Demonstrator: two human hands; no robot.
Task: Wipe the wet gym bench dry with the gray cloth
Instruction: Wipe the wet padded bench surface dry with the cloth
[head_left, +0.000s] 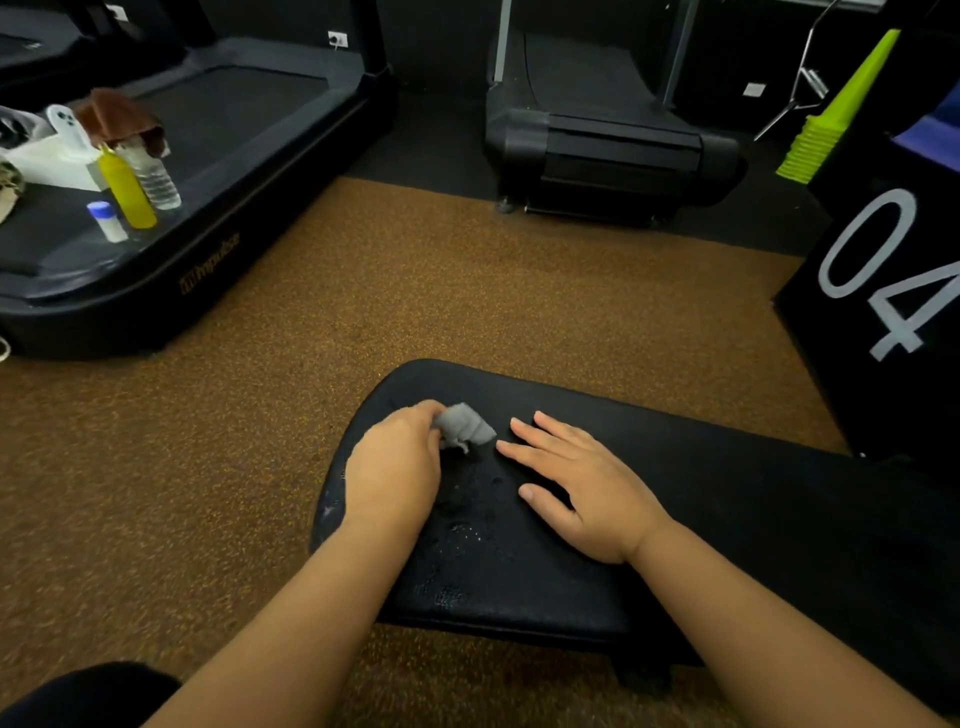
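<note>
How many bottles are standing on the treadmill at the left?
3: a yellow bottle, a clear bottle right behind it, and a small white bottle in front. Others may be hidden.

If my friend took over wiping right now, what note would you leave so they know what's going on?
Left hand: grips the bunched gray cloth on the bench near its rounded end.
Right hand: flat on the pad, fingers straight, beside the cloth.
Done: cannot tell how much is wiped.
Left: water droplets sit between the hands and nearer you; wipe those dry.
</note>
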